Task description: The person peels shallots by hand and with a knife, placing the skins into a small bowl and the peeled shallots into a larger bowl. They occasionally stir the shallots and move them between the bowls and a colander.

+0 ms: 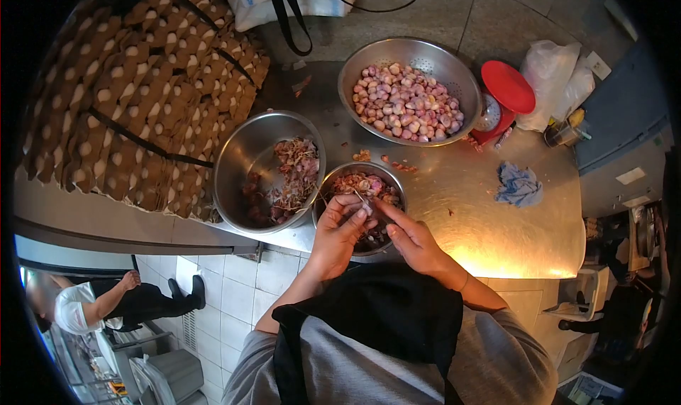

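Observation:
My left hand (336, 236) is closed, pinching a small pale purple shallot (367, 208) between thumb and fingers. My right hand (417, 243) meets it from the other side, fingers pressed together near the shallot; whatever they hold is hidden. Both hands are over a small metal bowl (404, 192) of shallots and reddish skins. Left of it, a larger metal bowl (228, 198) contains dry skins, roots and trimmings. Behind the hands, a big metal colander (454, 68) is heaped with pinkish peeled shallots (408, 101).
Stacked egg trays (135, 86) crowd the left of the steel table (489, 242). A red scale (508, 87), a plastic bag (547, 71) and a blue cloth (518, 184) are at right. Scraps of skin lie near the bowls. Another person (92, 304) is at lower left.

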Tool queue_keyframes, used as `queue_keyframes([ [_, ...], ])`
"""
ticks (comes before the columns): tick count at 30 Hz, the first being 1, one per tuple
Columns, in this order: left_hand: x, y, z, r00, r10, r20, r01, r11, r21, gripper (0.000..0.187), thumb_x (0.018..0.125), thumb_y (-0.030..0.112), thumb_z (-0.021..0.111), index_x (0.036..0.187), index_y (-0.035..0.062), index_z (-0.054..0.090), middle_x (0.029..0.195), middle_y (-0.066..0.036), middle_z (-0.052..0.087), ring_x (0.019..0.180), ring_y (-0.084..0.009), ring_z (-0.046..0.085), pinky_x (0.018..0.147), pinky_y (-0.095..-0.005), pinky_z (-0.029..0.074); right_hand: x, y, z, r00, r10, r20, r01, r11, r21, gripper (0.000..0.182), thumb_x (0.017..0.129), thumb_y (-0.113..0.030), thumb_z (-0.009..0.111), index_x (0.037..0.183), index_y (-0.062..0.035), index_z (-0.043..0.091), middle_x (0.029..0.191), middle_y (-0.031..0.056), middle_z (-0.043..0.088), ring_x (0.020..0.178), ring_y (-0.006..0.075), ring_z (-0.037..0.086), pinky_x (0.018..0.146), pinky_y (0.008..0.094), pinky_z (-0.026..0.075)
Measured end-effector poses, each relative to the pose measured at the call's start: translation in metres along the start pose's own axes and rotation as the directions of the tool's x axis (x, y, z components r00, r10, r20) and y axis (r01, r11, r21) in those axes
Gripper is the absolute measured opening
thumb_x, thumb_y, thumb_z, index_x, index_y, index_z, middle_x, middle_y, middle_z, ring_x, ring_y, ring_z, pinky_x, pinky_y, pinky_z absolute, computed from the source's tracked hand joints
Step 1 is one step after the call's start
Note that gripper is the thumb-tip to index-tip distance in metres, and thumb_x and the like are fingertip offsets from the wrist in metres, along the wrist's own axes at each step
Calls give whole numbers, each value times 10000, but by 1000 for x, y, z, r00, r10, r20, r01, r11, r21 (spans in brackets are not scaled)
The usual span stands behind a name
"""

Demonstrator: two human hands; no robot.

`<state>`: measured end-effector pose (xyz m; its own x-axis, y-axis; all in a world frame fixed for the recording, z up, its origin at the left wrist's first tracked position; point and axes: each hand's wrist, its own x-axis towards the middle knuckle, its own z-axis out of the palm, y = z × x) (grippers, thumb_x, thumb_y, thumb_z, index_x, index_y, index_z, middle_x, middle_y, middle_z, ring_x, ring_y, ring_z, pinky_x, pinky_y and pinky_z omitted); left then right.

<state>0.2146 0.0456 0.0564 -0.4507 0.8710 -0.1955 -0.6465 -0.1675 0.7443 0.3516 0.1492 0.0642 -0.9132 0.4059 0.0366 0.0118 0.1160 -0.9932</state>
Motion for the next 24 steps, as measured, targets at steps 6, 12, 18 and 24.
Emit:
queue_keyframes([
  [6, 0, -1, 1, 1000, -18, 3, 18, 997, -78, 160, 849, 22, 499, 995, 76, 465, 955, -33, 555, 891, -124, 544, 786, -263, 464, 0, 4, 3, 1000, 19, -25, -17, 997, 79, 398, 898, -136, 423, 1275, -21, 364, 1249, 120, 457, 1155, 189, 424, 954, 278, 307],
  [12, 1, -2, -2, 1000, 16, -2, -16, 999, -33, 166, 845, 9, 497, 994, 71, 460, 963, -41, 553, 902, -128, 543, 786, -270, 465, 3, 4, 2, 999, -42, -13, 43, 999, 32, 397, 902, -130, 416, 1281, -28, 359, 1210, 112, 484, 1082, 171, 468, 902, 256, 348],
  [18, 0, -1, 0, 1000, 13, -22, -14, 999, -29, 188, 842, -7, 495, 1007, 72, 454, 969, -52, 548, 898, -136, 542, 780, -275, 465, 1, 4, 0, 985, 164, 47, -170, 916, 362, 384, 918, -132, 395, 1293, -57, 359, 712, -21, 447, 556, 43, 367, 508, 166, 317],
  [24, 2, -4, -5, 1000, 3, -18, -4, 999, -40, 196, 843, -8, 493, 1017, 73, 452, 984, -60, 550, 909, -142, 541, 770, -274, 458, 3, 10, 4, 987, 159, 0, -147, 915, 377, 367, 923, -132, 389, 1284, -66, 376, 608, -70, 347, 494, 18, 297, 453, 159, 271],
])
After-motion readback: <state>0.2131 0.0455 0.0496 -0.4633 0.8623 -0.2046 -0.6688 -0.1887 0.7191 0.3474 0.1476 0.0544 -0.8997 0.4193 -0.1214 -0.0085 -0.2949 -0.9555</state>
